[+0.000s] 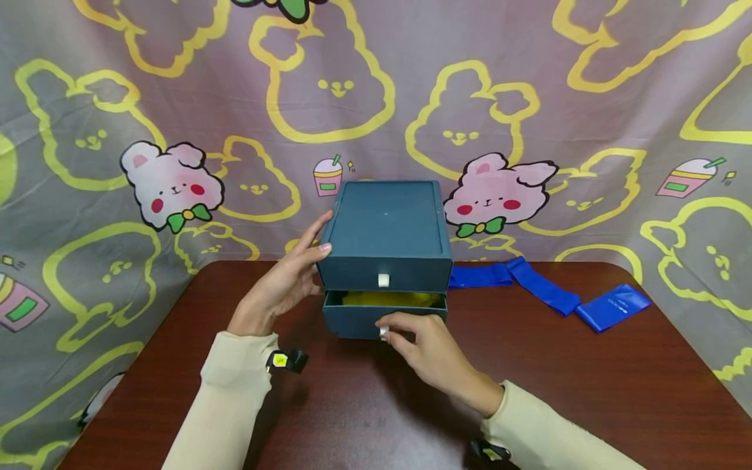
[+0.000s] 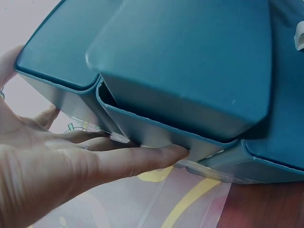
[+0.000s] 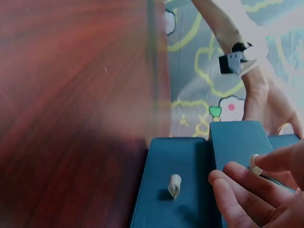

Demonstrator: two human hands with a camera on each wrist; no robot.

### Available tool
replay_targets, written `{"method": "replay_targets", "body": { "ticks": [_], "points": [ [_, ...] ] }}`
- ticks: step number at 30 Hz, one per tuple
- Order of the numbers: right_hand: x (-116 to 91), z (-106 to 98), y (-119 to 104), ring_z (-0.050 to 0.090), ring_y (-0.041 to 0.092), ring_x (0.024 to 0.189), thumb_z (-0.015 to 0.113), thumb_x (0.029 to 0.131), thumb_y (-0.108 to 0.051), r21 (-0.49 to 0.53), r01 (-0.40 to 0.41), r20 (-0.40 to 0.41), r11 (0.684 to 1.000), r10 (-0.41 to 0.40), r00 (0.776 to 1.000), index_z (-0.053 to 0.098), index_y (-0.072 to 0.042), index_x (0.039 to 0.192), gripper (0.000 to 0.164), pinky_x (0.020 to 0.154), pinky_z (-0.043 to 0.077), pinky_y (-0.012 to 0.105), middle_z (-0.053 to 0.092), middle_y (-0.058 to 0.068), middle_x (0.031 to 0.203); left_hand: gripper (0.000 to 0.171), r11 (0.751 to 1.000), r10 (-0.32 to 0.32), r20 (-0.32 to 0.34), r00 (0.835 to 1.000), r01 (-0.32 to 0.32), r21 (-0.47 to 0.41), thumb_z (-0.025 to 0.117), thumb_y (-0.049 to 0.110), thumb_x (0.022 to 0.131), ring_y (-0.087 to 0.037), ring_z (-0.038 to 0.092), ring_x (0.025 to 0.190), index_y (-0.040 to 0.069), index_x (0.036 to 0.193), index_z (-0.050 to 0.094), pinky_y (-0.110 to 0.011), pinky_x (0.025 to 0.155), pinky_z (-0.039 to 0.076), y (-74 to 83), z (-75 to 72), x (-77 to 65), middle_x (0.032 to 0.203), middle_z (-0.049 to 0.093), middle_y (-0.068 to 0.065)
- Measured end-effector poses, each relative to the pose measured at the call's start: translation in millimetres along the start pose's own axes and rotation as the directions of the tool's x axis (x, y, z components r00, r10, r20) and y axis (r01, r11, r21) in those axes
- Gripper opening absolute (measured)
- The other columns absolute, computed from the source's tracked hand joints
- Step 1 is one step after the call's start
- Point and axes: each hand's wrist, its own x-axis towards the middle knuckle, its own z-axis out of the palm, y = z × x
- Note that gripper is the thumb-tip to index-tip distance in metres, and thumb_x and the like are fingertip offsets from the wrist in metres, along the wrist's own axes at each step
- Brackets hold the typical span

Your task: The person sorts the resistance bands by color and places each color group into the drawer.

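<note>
A dark teal drawer box (image 1: 384, 219) stands on the table, its middle drawer (image 1: 352, 320) pulled partly out. Something yellow (image 1: 382, 298) shows inside that drawer, mostly hidden by the upper part of the box. My right hand (image 1: 431, 349) pinches the white pull tab (image 3: 255, 165) on the drawer's front between thumb and finger. My left hand (image 1: 288, 277) rests against the box's left side with its fingers extended. In the left wrist view, one finger (image 2: 142, 159) of it touches the side of the pulled-out drawer.
A blue strap (image 1: 543, 287) lies folded on the dark red-brown table (image 1: 529, 352), right of the box. Behind the table hangs a cartoon-printed curtain (image 1: 376, 98). The top drawer's white tab (image 1: 384, 280) and the bottom drawer's white tab (image 3: 174, 186) stick out from their shut fronts.
</note>
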Motion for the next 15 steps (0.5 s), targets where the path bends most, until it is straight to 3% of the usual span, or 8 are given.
{"method": "replay_targets", "body": {
  "ticks": [8, 15],
  "points": [
    [14.6, -2.5, 9.4, 0.073, 0.011, 0.098, 0.07, 0.1, -0.013, -0.033, -0.005, -0.042, 0.999, 0.003, 0.999, 0.079, -0.011, 0.115, 0.017, 0.087, 0.06, 0.032, 0.08, 0.002, 0.11, 0.069, 1.0, 0.009, 0.004, 1.0, -0.009, 0.01, 0.044, 0.03, 0.109, -0.047, 0.017, 0.157, 0.046, 0.166, 0.01, -0.085, 0.111, 0.024, 0.8, 1.1, 0.4, 0.175, -0.006, 0.003],
    [20.5, -2.4, 13.7, 0.074, 0.012, 0.097, 0.07, 0.1, -0.013, -0.006, -0.011, -0.044, 1.0, 0.011, 0.999, 0.08, -0.011, 0.114, 0.017, 0.085, 0.06, 0.03, 0.08, 0.003, 0.111, 0.069, 1.0, 0.005, -0.003, 1.0, -0.005, 0.005, 0.043, 0.029, 0.109, -0.047, 0.013, 0.157, 0.046, 0.167, 0.009, -0.086, 0.111, 0.021, 0.5, 0.6, -0.2, 0.174, -0.013, 0.005]
  ]
}}
